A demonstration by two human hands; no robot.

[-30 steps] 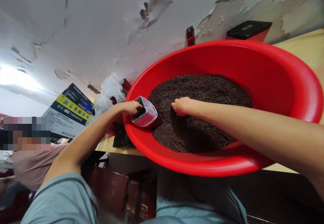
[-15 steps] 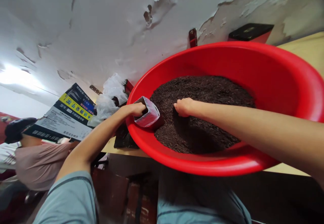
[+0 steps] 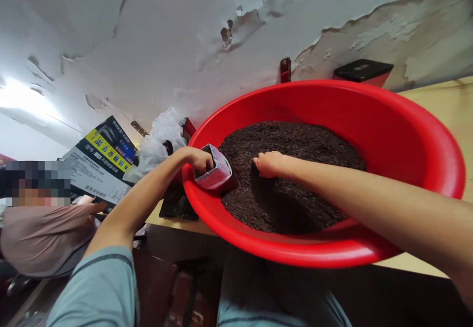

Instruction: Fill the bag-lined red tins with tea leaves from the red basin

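Note:
A big red basin point(image 3: 399, 120) holds a heap of dark, loose, tea-like flakes point(image 3: 295, 140). Inside its left rim a silvery foil-lined container point(image 3: 218, 172) lies tilted, its opening towards the left. My left hand point(image 3: 201, 160) reaches into that opening; its fingers are partly hidden by the container's wall, and what they hold cannot be made out. Over the middle of the heap, my right hand point(image 3: 269, 164) is closed with its fingertips drawn together. Whether flakes are in it is hidden.
Left of the basin are a clear plastic bag point(image 3: 158, 137) and a dark printed cardboard sheet point(image 3: 105, 157). A person point(image 3: 48, 238) is at the far left. Behind the basin a black-and-red box point(image 3: 364, 72) stands by the peeling wall, on the yellow tabletop point(image 3: 439, 100).
The view has shifted slightly, so the basin appears a little lower. My left hand has shifted a bit within the container's opening. My right hand stays closed over the heap.

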